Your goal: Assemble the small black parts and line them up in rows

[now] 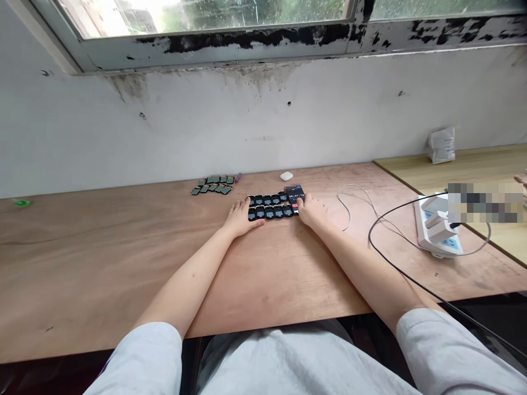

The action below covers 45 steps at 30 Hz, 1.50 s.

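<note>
Two rows of small black square modules (269, 207) lie on the wooden table (123, 258) near the wall. My left hand (240, 218) rests flat beside the left end of the rows, fingers stretched toward them. My right hand (312, 211) lies at the right end, its fingers touching a black phone (295, 196) that shows a timer. Neither hand holds anything.
A loose pile of greenish chips (213, 185) and a small pen lie behind the rows. A white earbud case (286, 176) sits near the wall. At right are a white power strip (437, 229) with a charger, a black cable (395, 263), a thin white cable, and a white packet (441, 145).
</note>
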{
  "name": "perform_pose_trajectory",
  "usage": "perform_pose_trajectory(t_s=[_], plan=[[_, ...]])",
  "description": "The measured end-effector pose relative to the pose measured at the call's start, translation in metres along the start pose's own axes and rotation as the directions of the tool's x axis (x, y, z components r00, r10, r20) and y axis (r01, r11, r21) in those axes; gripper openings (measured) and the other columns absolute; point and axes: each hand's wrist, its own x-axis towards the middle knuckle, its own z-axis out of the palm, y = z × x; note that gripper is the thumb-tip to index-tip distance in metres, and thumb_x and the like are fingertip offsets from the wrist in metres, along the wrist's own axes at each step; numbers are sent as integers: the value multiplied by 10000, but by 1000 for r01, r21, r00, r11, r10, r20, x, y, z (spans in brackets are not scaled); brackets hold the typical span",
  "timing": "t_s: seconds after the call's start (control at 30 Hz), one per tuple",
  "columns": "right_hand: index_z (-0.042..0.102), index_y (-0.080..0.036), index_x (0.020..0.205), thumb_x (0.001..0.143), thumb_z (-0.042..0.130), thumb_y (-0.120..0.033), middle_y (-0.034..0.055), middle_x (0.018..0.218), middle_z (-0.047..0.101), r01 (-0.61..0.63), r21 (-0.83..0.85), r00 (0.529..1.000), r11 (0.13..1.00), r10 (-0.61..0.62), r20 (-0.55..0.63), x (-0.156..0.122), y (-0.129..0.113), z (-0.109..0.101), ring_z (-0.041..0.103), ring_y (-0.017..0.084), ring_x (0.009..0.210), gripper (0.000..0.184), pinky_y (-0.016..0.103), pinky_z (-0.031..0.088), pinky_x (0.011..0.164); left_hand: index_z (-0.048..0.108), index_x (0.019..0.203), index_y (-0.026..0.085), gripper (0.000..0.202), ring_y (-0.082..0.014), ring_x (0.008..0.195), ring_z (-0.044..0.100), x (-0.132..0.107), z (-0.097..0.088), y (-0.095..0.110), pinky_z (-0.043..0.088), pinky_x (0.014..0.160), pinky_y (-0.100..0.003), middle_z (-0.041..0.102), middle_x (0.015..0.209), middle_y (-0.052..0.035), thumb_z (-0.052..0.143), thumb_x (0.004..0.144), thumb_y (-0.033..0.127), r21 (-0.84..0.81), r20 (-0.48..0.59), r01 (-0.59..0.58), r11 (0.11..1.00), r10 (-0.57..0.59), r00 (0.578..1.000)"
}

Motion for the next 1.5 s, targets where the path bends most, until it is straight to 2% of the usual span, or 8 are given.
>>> perform_pose_trajectory(t_s=[0.1, 0.2, 0.3, 0.57, 0.73, 1.17, 1.33, 1.5], plan=[[608, -176, 1212, 1067, 307, -463, 200, 1364, 627, 149, -54, 987, 987, -151, -48, 0, -1, 2, 506, 398, 1249, 440, 562, 386, 1013, 205, 1651, 144, 1218, -416, 1580, 167, 0, -1, 0, 158, 1272, -545, 227, 1692, -216, 561, 762, 897, 1, 9, -5, 1000, 5, 1000], [605, -217, 1268, 1071, 320, -471, 140, 1444, 600, 413, -59, 909, 909, -415, -45, 2, -7, 7, 447, 357, 1336, 429, 529, 367, 1069, 200, 1652, 144, 1195, -410, 1581, 170, 2, 1, 0, 148, 1273, -547, 230, 1692, -214, 553, 781, 883, 10, 7, -21, 1000, 21, 1000], [582, -227, 1336, 1078, 294, -503, 118, 1482, 582, 515, -83, 855, 853, -518, -12, 5, -18, 13, 414, 343, 1384, 475, 539, 340, 1098, 211, 1646, 139, 1164, -406, 1572, 208, 4, 2, 0, 161, 1268, -554, 263, 1682, -217, 565, 799, 854, 16, -6, -39, 999, 40, 999], [548, -237, 1388, 1073, 235, -592, 133, 1468, 595, 522, -120, 852, 844, -511, 116, 15, -30, 21, 423, 363, 1385, 569, 597, 308, 1105, 275, 1626, 144, 1071, -388, 1554, 272, 3, -2, 5, 214, 1260, -512, 322, 1664, -206, 570, 832, 800, 38, -33, -37, 999, 38, 999], [580, -219, 1324, 1077, 252, -581, 148, 1394, 639, 505, -150, 863, 850, -499, 78, 7, -30, 20, 457, 354, 1327, 547, 588, 295, 1107, 307, 1611, 124, 1071, -383, 1547, 288, 3, -3, 6, 222, 1261, -507, 313, 1665, -215, 586, 823, 793, 68, -26, -20, 997, 22, 999], [599, -203, 1266, 1065, 359, -549, 171, 1374, 629, 450, -164, 893, 878, -448, 49, -18, -37, 16, 444, 349, 1327, 467, 555, 264, 1129, 400, 1585, 227, 1055, -409, 1556, 246, 10, 2, -3, 213, 1240, -586, 306, 1677, -174, 534, 777, 891, 55, -21, -23, 998, 24, 999], [583, -208, 1303, 1066, 371, -525, 155, 1413, 612, 494, -140, 866, 858, -499, -3, -20, -30, 12, 432, 329, 1350, 449, 515, 284, 1129, 405, 1579, 218, 1051, -395, 1550, 272, 7, 0, -4, 236, 1247, -556, 319, 1672, -176, 571, 774, 873, 36, -20, -54, 998, 55, 998], [573, -209, 1336, 1062, 370, -562, 142, 1433, 612, 489, -139, 871, 861, -489, 42, -15, -30, 14, 398, 345, 1391, 491, 548, 271, 1133, 420, 1550, 159, 874, -349, 1530, 334, 0, -3, -5, 276, 1248, -497, 395, 1628, -186, 481, 918, 759, -77, -103, -80, 994, 72, 992]])
